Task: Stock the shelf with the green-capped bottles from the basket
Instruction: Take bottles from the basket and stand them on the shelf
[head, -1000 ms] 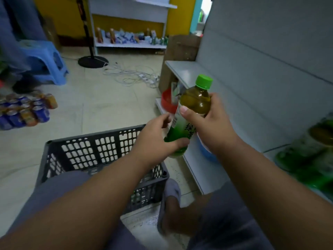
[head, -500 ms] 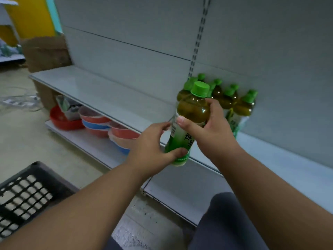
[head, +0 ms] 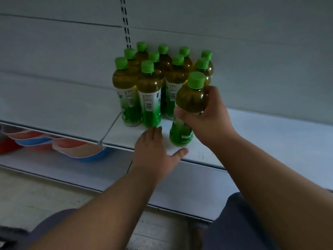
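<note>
Right hand [head: 210,117] has its grip wrapped round a green-capped bottle [head: 189,109], base at the shelf [head: 261,134] front, tilted slightly. Left hand [head: 155,150] lies open just left of it, fingers spread, holding nothing. Stocked bottles [head: 149,92] cluster just behind.

Readable text is minimal. Held bottle [head: 187,112] in right hand [head: 207,118]: green label shows part of a large white Chinese character, mostly covered by the thumb, can't make it out; small white patch near its base, print too small. Front-row bottles [head: 144,98] on the shelf [head: 261,134], toward its front edge: white label panels with a barcode and a blocky dark mark above it, not legible. One shows the edge of a green character at the label's right side. No numbers, no signs.
</note>
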Motion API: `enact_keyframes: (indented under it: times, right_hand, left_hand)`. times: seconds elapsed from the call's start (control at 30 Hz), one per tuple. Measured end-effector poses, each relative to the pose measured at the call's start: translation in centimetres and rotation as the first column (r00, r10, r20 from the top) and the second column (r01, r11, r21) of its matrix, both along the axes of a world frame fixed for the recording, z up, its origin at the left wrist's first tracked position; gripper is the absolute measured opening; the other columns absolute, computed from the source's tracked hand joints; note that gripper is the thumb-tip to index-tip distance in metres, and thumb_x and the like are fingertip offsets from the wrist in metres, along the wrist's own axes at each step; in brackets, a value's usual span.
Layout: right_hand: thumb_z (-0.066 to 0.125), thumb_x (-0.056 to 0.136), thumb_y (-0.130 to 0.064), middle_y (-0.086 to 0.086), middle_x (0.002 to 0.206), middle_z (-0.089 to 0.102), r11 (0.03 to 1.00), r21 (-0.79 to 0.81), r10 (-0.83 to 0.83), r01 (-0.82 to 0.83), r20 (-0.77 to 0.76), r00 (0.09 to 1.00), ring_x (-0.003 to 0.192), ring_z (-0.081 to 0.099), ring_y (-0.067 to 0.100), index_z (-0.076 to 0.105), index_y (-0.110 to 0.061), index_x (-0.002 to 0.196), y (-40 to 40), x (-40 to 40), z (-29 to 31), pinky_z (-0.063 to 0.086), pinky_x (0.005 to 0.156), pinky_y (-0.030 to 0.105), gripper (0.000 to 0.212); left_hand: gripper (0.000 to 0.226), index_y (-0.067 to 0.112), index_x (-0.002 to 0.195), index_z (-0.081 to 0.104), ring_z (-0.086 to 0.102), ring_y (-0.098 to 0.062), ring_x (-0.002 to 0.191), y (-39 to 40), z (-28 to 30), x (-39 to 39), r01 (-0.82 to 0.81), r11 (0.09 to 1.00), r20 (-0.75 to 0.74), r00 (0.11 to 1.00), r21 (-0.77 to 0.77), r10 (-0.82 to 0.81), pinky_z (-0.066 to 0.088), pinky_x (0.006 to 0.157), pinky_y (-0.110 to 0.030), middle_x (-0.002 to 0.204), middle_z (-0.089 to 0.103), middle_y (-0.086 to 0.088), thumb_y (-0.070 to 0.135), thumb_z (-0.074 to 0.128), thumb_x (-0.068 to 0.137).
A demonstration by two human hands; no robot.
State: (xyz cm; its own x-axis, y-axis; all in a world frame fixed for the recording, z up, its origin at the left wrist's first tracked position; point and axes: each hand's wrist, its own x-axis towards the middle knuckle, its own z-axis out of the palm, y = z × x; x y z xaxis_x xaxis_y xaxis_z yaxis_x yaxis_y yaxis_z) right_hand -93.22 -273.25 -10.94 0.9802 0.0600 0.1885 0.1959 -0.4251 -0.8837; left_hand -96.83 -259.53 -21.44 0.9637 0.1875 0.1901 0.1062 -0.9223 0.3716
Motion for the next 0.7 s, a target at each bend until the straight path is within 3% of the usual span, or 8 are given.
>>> enact_keyframes:
  times: [0.1, 0.17, 0.27, 0.43, 0.7]
  right_hand:
    - [0.084, 0.073, -0.039, -0.019, 0.107, 0.06, 0.999, -0.044, -0.001, 0.0, -0.017, 1.0, 0.104, 0.062, 0.012, 0.042, -0.033, 0.128, 0.8, 1.0, -0.9, 0.054, 0.088, 0.034, 0.07]
    - [0.085, 0.072, -0.038, -0.014, 0.116, 0.063, 0.999, -0.046, 0.007, -0.008, -0.02, 1.0, 0.106, 0.063, 0.014, 0.041, -0.033, 0.133, 1.3, 1.6, -1.5, 0.055, 0.09, 0.036, 0.075]
    - [0.086, 0.072, -0.035, -0.011, 0.119, 0.065, 0.996, -0.087, 0.002, -0.005, -0.034, 0.999, 0.107, 0.064, 0.015, 0.042, -0.032, 0.132, 1.5, 2.3, -2.6, 0.055, 0.089, 0.038, 0.074]
    - [0.084, 0.074, -0.039, -0.006, 0.102, 0.066, 0.957, -0.291, -0.025, -0.002, -0.091, 0.996, 0.095, 0.065, 0.016, 0.052, -0.019, 0.11, 1.3, 2.5, -5.7, 0.057, 0.081, 0.038, 0.052]
    - [0.081, 0.079, -0.038, 0.0, 0.108, 0.065, 0.945, -0.326, -0.039, 0.034, -0.007, 0.999, 0.099, 0.062, 0.022, 0.045, -0.019, 0.103, 2.7, 4.6, -6.6, 0.054, 0.079, 0.038, 0.047]
  left_hand:
    - [0.12, 0.0, 0.156, 0.011, 0.014, -0.035, 0.15, -0.9, -1.7, 0.3, -0.091, 0.992, -0.154, 0.983, 0.09, 0.104, 0.008, 0.124, -0.045, 0.162, 0.018, -0.022, 0.088, 0.033, 0.077]
    - [0.121, -0.004, 0.155, 0.0, -0.001, -0.038, 0.152, -1.4, -2.0, 0.6, -0.123, 0.983, -0.239, 0.959, 0.134, 0.152, -0.002, 0.123, -0.048, 0.163, 0.002, -0.026, 0.087, 0.026, 0.079]
    - [0.12, -0.005, 0.154, -0.005, -0.008, -0.041, 0.151, -2.1, -1.8, 1.4, -0.146, 0.975, -0.313, 0.93, 0.166, 0.193, -0.005, 0.121, -0.052, 0.162, -0.005, -0.03, 0.087, 0.016, 0.08]
    - [0.114, -0.003, 0.154, -0.008, -0.014, -0.044, 0.149, -2.5, -2.1, 1.9, -0.133, 0.96, -0.395, 0.891, 0.245, 0.224, -0.006, 0.119, -0.057, 0.16, -0.011, -0.032, 0.084, 0.013, 0.083]
    - [0.114, -0.006, 0.153, -0.009, -0.014, -0.045, 0.149, -2.5, -2.1, 2.8, -0.095, 0.95, -0.432, 0.874, 0.296, 0.222, -0.005, 0.121, -0.053, 0.159, -0.013, -0.033, 0.082, 0.016, 0.085]
